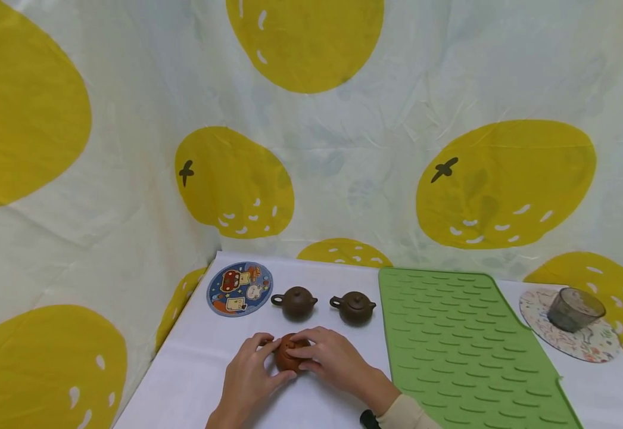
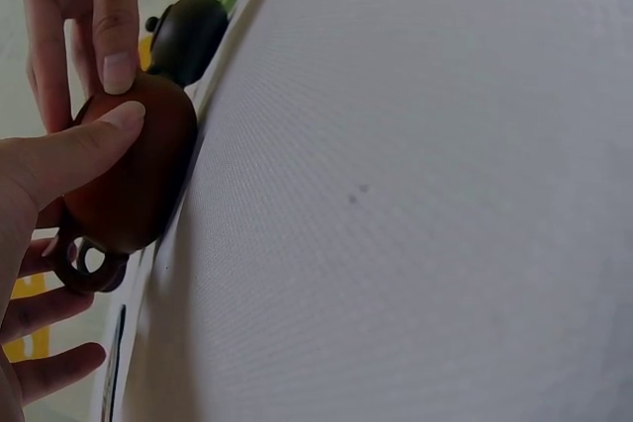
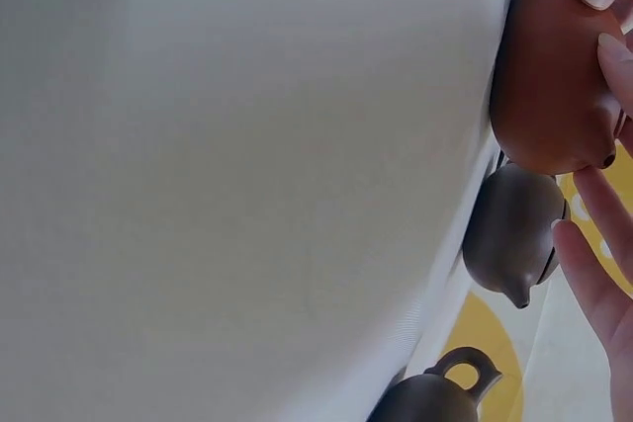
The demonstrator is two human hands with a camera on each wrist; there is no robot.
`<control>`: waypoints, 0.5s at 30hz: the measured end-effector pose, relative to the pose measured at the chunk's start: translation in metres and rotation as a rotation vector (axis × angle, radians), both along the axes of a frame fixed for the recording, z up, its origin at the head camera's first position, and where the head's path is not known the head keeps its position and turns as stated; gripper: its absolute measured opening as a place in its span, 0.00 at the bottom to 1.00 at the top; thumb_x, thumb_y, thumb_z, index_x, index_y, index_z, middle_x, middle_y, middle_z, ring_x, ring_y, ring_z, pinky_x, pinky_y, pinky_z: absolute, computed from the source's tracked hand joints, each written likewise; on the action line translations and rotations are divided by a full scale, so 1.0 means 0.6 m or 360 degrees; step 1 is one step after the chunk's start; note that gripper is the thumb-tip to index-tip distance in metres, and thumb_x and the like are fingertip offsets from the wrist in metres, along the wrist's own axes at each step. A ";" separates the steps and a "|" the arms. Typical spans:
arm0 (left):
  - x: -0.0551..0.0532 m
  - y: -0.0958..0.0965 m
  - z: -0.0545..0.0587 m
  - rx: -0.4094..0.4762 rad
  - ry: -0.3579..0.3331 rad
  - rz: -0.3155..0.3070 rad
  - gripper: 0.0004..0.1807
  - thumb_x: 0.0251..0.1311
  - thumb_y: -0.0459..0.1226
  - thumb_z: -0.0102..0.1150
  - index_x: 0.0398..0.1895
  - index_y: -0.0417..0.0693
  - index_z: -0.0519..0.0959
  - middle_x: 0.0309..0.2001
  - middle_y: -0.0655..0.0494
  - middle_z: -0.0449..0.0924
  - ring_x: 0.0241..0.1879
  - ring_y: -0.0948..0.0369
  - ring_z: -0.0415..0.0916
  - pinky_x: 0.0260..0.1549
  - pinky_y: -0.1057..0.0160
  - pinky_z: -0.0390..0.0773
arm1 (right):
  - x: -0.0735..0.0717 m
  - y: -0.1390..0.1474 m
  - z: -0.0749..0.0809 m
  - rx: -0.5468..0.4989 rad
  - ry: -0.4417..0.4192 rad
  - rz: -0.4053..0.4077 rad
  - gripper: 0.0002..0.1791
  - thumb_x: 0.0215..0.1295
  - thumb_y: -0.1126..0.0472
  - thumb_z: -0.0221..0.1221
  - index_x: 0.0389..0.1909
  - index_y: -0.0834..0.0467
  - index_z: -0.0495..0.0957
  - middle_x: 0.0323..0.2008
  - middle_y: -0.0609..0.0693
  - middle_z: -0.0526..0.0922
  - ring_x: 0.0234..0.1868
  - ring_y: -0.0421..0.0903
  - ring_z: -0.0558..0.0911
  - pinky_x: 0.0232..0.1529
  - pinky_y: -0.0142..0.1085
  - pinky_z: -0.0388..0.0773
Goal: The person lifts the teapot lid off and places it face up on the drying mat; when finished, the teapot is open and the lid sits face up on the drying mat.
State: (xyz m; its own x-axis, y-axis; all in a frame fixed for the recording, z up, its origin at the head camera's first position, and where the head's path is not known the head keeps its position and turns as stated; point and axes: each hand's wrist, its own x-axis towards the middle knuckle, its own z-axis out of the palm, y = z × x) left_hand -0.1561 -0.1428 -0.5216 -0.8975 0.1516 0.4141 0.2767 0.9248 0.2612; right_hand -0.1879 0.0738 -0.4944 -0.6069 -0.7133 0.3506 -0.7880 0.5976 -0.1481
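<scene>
The left hand [image 1: 248, 374] and right hand [image 1: 335, 357] both grip the red-brown teapot [image 3: 544, 76], which sits between them on the worktop [image 1: 177, 393] — both touch it, neither clearly nearer. Its long axis runs crosswise, handle [image 2: 64, 269] toward the left hand, spout [image 3: 596, 148] toward the right. Beyond the red-brown teapot stand two dark teapots [image 1: 297, 305] — to its right lies a green mat [image 1: 451, 333].

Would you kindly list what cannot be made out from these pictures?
Head view: part of the reddish-brown teapot, hidden behind the left hand and right hand.
Head view: the near end of the green mat, cut off by the bottom edge.
Head view: the small motifs on the pale round mat, too small.
Right wrist view: the lowest dark teapot's spout, cut off by the frame.
</scene>
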 end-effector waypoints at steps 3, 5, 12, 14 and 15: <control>0.000 0.000 0.001 -0.0004 -0.0007 0.0001 0.38 0.35 0.64 0.79 0.50 0.55 0.89 0.49 0.60 0.82 0.47 0.61 0.79 0.40 0.60 0.85 | -0.001 -0.001 0.001 0.0003 0.0000 0.0003 0.21 0.61 0.53 0.70 0.57 0.41 0.85 0.57 0.41 0.85 0.56 0.41 0.83 0.58 0.37 0.81; 0.001 0.001 0.001 -0.0006 -0.0016 0.0006 0.38 0.35 0.65 0.79 0.50 0.55 0.89 0.48 0.60 0.82 0.47 0.61 0.79 0.40 0.60 0.85 | -0.002 -0.001 0.002 0.0009 0.0008 0.0002 0.21 0.60 0.53 0.71 0.56 0.41 0.86 0.56 0.41 0.85 0.56 0.41 0.83 0.59 0.37 0.81; 0.000 0.002 0.002 -0.0008 -0.0061 0.0023 0.38 0.35 0.65 0.79 0.50 0.55 0.89 0.48 0.60 0.82 0.47 0.62 0.78 0.41 0.61 0.86 | -0.003 -0.003 0.007 0.0020 0.0020 0.0010 0.21 0.58 0.53 0.72 0.54 0.41 0.87 0.54 0.40 0.86 0.56 0.41 0.83 0.59 0.37 0.81; 0.001 0.001 0.003 -0.0007 -0.0055 0.0020 0.37 0.35 0.65 0.79 0.49 0.56 0.89 0.48 0.61 0.82 0.47 0.63 0.78 0.41 0.61 0.85 | -0.004 -0.004 0.009 0.0019 0.0012 0.0010 0.21 0.58 0.53 0.72 0.54 0.42 0.87 0.53 0.40 0.86 0.56 0.41 0.83 0.59 0.36 0.81; 0.001 0.001 0.003 -0.0006 -0.0049 0.0019 0.37 0.35 0.65 0.79 0.49 0.56 0.89 0.48 0.61 0.82 0.47 0.63 0.78 0.40 0.61 0.85 | -0.004 -0.005 0.010 0.0018 0.0005 0.0011 0.21 0.58 0.53 0.72 0.54 0.42 0.87 0.53 0.41 0.86 0.56 0.41 0.83 0.59 0.36 0.81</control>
State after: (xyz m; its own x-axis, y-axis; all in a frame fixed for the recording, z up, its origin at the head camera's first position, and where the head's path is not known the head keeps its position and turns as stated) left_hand -0.1558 -0.1422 -0.5197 -0.9117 0.1423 0.3855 0.2575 0.9289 0.2661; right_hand -0.1902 0.0708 -0.4886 -0.6009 -0.7213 0.3444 -0.7924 0.5940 -0.1387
